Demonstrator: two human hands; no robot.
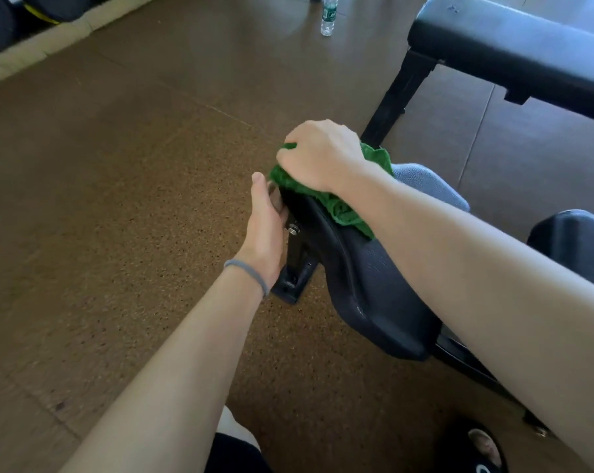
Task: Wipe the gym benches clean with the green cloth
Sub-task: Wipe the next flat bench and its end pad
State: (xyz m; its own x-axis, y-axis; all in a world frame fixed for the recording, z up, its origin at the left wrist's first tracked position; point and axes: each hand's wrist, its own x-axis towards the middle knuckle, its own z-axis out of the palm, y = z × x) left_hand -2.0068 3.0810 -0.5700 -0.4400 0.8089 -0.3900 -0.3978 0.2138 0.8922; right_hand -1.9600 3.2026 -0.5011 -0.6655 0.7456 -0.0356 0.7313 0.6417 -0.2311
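Observation:
A black padded gym bench point(374, 288) runs from the lower right toward the centre, its far end under my hands. My right hand point(319, 153) presses a crumpled green cloth point(343, 208) onto that far end of the pad, fingers closed over the cloth. My left hand point(266, 220), with a grey band at the wrist, grips the left edge of the bench end beside its black metal bracket. A second black bench point(507, 46) stands at the upper right, apart from both hands.
Brown speckled rubber floor point(118, 199) spreads to the left. A clear water bottle point(329, 15) stands on the floor at the top centre. A grey-blue cloth point(432, 186) lies just right of the green one. My sandalled foot point(483, 445) is at the bottom right.

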